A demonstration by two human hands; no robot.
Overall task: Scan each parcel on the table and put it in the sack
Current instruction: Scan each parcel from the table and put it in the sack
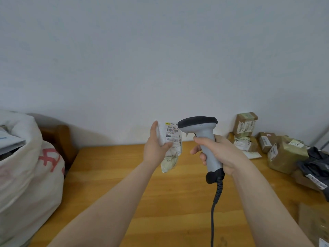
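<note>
We're mid-task, one parcel at the scan step. Our left hand holds a small white plastic mailer bag w/ printed label up off the light wooden tabletop, thumb pinching the front, fingers behind it, label facing us. Our right hand is wrapped tight round the handle of a grey corded barcode scanner, whose black head sits just beside the label's top corner. Scanned yet? Can't tell.

Done, prob.: the big white woven sack w/ red print at left looks well filled, w/ a flat grey parcel showing at its mouth.

Left: this mailer into the sack, plus the pile at far right.

Count: 1 scanner, 1 sack, 1 mailer in hand. In the pile, 4 brown taped cardboard boxes are clear, plus 1 crumpled black poly bag; poss. more underneath and at the frame edge.
</note>
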